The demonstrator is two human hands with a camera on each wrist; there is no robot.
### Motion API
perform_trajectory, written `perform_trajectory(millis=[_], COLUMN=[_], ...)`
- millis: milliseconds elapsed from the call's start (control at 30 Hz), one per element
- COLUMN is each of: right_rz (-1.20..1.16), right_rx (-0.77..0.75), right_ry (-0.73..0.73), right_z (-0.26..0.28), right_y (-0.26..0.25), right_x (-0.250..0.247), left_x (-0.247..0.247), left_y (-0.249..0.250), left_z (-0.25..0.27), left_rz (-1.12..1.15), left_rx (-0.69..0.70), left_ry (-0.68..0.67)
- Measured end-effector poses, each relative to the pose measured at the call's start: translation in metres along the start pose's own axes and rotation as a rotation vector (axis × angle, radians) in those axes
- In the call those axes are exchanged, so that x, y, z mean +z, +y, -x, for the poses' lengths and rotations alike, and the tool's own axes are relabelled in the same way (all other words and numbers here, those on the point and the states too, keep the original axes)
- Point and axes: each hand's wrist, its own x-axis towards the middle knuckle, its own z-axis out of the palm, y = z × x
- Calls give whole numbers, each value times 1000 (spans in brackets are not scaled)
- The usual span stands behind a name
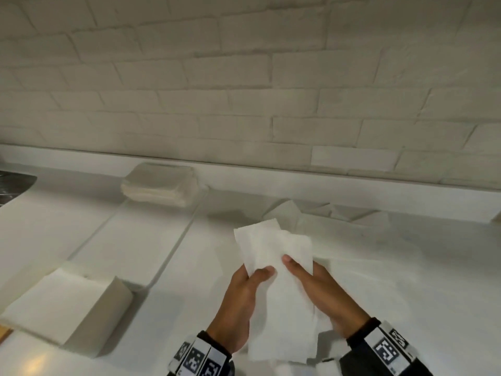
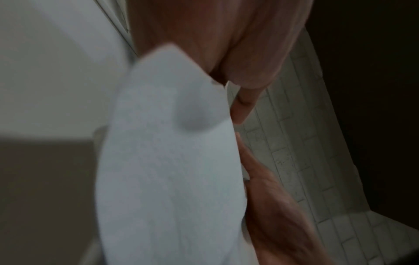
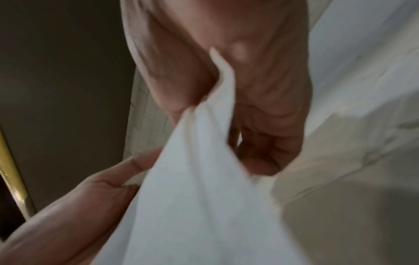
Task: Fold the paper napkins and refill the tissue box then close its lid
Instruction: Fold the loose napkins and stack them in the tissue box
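1. White paper fills the middle of the head view: one napkin [image 1: 273,256] held up over the counter [image 1: 162,308] by both hands; it looks partly doubled over, with its far corners not yet squared.
2. The left hand [image 1: 241,299] pinches the napkin's left edge, thumb on top; the right hand [image 1: 322,291] grips the right side, thumb across the paper; both wrist views show fingers curled round the sheet, so each grip is narrow and holding the napkin.
3. Progress, as a judgement: early to middle; the fold in hand is unfinished; a stack [image 1: 160,185] of squared napkins sits far back by the wall, and whether it is folded work or fresh supply cannot be told.
4. Loose sheets [image 1: 349,267] lie flat under and to the right of the hands, with more crumpled ones [image 1: 352,213] beyond; these seem to be still waiting.
5. The box [image 1: 67,308] stands near left, well apart from the hands; white paper shows on top of it, beige sides below; whether that is its filling or a lid cannot be told, so refilling and closing are judged still to do.
6. The counter is smooth and white, with a raised-edged panel running back from the box; behind it rises a ledge and a wall [image 1: 244,77] of pale painted brick; a dark object [image 1: 13,183] sits at the far left edge; the light is dim and warm.
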Motion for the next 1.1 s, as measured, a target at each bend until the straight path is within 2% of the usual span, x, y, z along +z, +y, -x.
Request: perform_trajectory(millis=[100,200,300,433,500,533,600,700,767,833,900,967,1033,1100], right_rz=[106,267,352,206,148,153,200,184,169,265,363,403,405,374], right_rx=[-214,-305,-269,-125,-17,-16,-149,-369,-395,-325,-220,-170,-174,-186], right_ry=[111,71,-3,65,-18,-65,-102,6,58,34,21,40,93,119], right_z=[-2,1,7,14,22,27,35,38,35,29,23,19,22,27], right_y=[3,0,-5,-7,-3,0,2,-2,0,14,36,52,53,41], right_x=[-17,-30,-31,-30,-27,-22,-8,13,23,32,40,44,48,59], left_x=[8,14,20,19,13,11,9,8,1,-12,-25,-32,-34,-38], left_y=[-8,-7,-5,0,4,6,10,14,13,2,-12,-18,-13,-2], left_z=[1,1,1,4,8,12,22,40,46,43,37,33,31,33], left_rz=[-54,-144,-235,-224,-209,-242,-377,-518,-598,-747,-882,-911,-828,-598], left_rx=[-66,-123,-115,-74,0,75,267,494,565,591,534,436,383,312], left_ry=[-54,-138,-189,-79,-3,49,145,138,123,113,53,-35,-36,27])
